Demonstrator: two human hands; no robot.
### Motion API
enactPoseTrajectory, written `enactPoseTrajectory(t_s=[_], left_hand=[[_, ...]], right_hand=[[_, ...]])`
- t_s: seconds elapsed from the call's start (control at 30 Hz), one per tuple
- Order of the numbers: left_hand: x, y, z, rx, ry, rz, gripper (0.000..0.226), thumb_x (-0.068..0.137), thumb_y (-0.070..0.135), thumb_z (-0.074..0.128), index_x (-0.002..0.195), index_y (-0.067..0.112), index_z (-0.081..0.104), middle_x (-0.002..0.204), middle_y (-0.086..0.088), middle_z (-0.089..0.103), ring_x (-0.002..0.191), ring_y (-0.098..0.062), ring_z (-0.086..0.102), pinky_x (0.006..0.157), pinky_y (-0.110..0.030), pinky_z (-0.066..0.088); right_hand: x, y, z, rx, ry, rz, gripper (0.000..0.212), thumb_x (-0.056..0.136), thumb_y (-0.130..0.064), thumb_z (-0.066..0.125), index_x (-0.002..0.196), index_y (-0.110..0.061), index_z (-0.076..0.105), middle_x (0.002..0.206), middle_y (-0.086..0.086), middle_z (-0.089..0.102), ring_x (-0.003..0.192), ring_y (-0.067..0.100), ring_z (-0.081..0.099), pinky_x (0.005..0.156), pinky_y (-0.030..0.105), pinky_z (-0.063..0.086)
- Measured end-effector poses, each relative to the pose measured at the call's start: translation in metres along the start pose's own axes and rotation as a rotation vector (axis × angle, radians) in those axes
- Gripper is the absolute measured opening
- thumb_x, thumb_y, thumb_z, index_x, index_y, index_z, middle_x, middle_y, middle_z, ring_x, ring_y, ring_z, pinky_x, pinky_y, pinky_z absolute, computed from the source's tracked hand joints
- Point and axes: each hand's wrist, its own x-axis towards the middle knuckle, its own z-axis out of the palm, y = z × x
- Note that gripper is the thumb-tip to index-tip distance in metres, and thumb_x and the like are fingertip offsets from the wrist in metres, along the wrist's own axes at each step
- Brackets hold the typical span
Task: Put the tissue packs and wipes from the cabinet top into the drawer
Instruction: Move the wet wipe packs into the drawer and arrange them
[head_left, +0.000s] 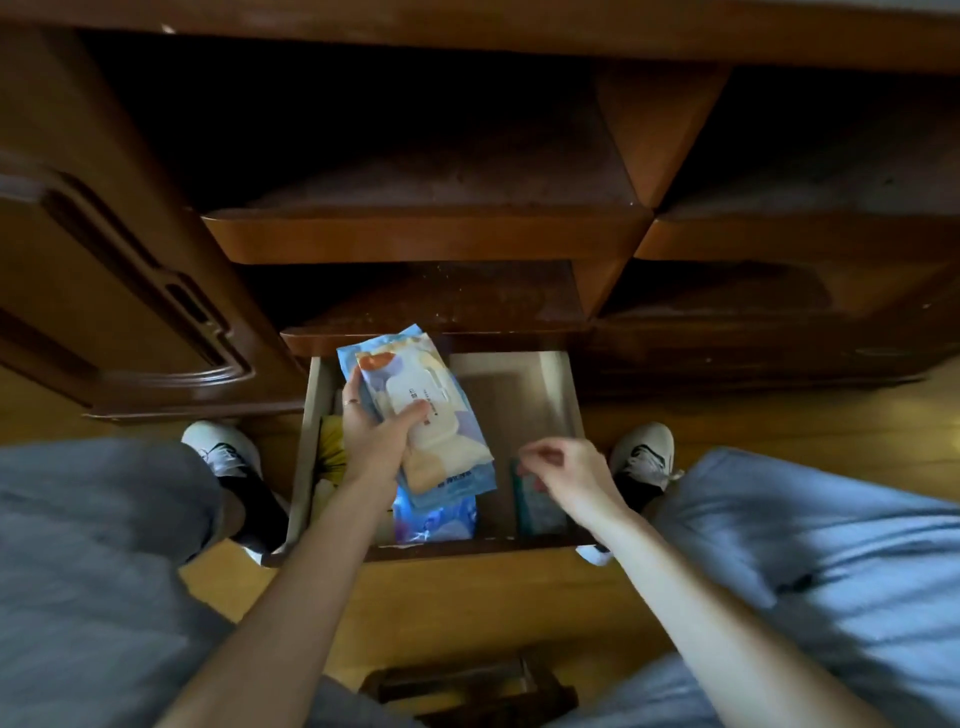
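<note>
the blue soft-plastic wipes pack with a white flip lid (421, 415) sits in the left hand (371, 434), whose grip is closed around its near left edge, thumb across the lid, holding it tilted above the open pale-wood drawer (563, 384) of the dark brown wooden cabinet (426, 236). the right hand (563, 475) hovers over the drawer's right side, its grip loosely half-curled and empty, just above a dark green flat item (537, 506). a blue-and-purple glossy packet (436, 519) lies below the held pack, and something yellow (332, 449) lies at the left wall. the pack's far end overhangs the drawer's back edge, so lowering it there could snag it on the shelf lip; it may also land askew on the packet and stop the drawer closing.
</note>
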Motion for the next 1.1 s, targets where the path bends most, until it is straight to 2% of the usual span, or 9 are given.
enactPoseTrajectory(t_s=[0.13,0.23,0.37,0.47,0.57,0.7,0.87,0.97,1.1], left_hand=[[0.001,-0.012,-0.005,0.092,-0.027,0.028,0.088,0.078,0.009,0.084,0.144,0.043,0.038,0.126,0.013,0.062,0.109,-0.012,0.063,0.074,-0.034,0.061],[0.001,-0.018,-0.009,0.096,-0.043,0.025,0.085,0.079,0.007,0.083,0.144,0.041,0.039,0.120,0.019,0.061,0.108,-0.009,0.063,0.073,-0.031,0.060],[0.001,-0.022,-0.020,0.093,-0.018,0.021,0.082,0.080,0.005,0.081,0.144,0.036,0.042,0.125,0.010,0.065,0.110,-0.012,0.067,0.076,-0.034,0.063],[0.002,-0.024,-0.020,0.100,-0.037,0.025,0.075,0.080,0.005,0.081,0.134,0.043,0.045,0.125,0.008,0.066,0.110,-0.012,0.068,0.081,-0.042,0.063],[0.003,-0.024,-0.008,0.156,-0.081,0.021,0.073,0.081,0.007,0.082,0.132,0.043,0.045,0.126,0.006,0.064,0.113,-0.016,0.067,0.084,-0.047,0.061],[0.007,-0.033,0.018,0.289,-0.154,0.058,0.074,0.081,0.012,0.082,0.134,0.042,0.040,0.122,0.011,0.062,0.111,-0.013,0.065,0.078,-0.038,0.063],[0.014,-0.053,0.058,0.390,-0.274,0.087,0.085,0.083,0.005,0.079,0.147,0.035,0.033,0.122,0.020,0.057,0.109,-0.004,0.061,0.067,-0.017,0.058],[0.019,-0.068,0.081,0.435,-0.341,0.094,0.092,0.083,0.000,0.077,0.155,0.028,0.027,0.144,0.006,0.051,0.125,-0.015,0.056,0.090,-0.035,0.059],[0.022,-0.099,0.104,0.493,-0.386,0.062,0.092,0.083,0.001,0.076,0.156,0.025,0.025,0.148,0.001,0.047,0.133,-0.023,0.050,0.101,-0.044,0.053]], right_hand=[[0.047,0.024,0.020,-0.292,-0.063,0.172,0.036,0.099,-0.027,0.062,0.131,-0.013,0.062,0.120,0.007,0.069,0.104,0.025,0.068,0.090,0.041,0.057],[0.073,0.040,0.039,-0.512,-0.111,0.243,0.055,0.099,-0.022,0.061,0.151,-0.016,0.041,0.144,0.012,0.055,0.126,0.030,0.058,0.089,0.039,0.049],[0.094,0.057,0.058,-0.906,-0.178,0.139,0.047,0.102,-0.014,0.052,0.148,-0.020,0.039,0.145,0.014,0.049,0.125,0.034,0.055,0.091,0.044,0.051],[0.103,0.062,0.065,-1.044,-0.195,0.058,0.052,0.097,-0.011,0.062,0.144,-0.017,0.042,0.143,0.013,0.049,0.123,0.031,0.056,0.095,0.042,0.052],[0.104,0.059,0.056,-1.113,-0.243,-0.023,0.018,0.101,-0.016,0.059,0.119,-0.016,0.064,0.120,0.008,0.066,0.105,0.024,0.066,0.091,0.038,0.056],[0.106,0.051,0.011,-0.991,-0.270,-0.176,0.023,0.099,-0.022,0.061,0.120,-0.014,0.067,0.119,0.008,0.066,0.113,0.027,0.064,0.094,0.039,0.053],[0.096,0.035,-0.062,-0.792,0.024,-0.262,0.030,0.100,-0.031,0.059,0.130,-0.025,0.054,0.115,0.008,0.065,0.110,0.029,0.063,0.078,0.037,0.052],[0.085,0.046,-0.105,-0.690,0.231,-0.202,0.025,0.100,-0.031,0.059,0.121,-0.022,0.052,0.094,0.002,0.054,0.090,0.026,0.056,0.071,0.034,0.037],[0.067,0.069,-0.136,-0.649,0.180,-0.070,0.014,0.102,-0.033,0.055,0.103,-0.027,0.042,0.095,0.002,0.054,0.088,0.024,0.055,0.062,0.035,0.041]])
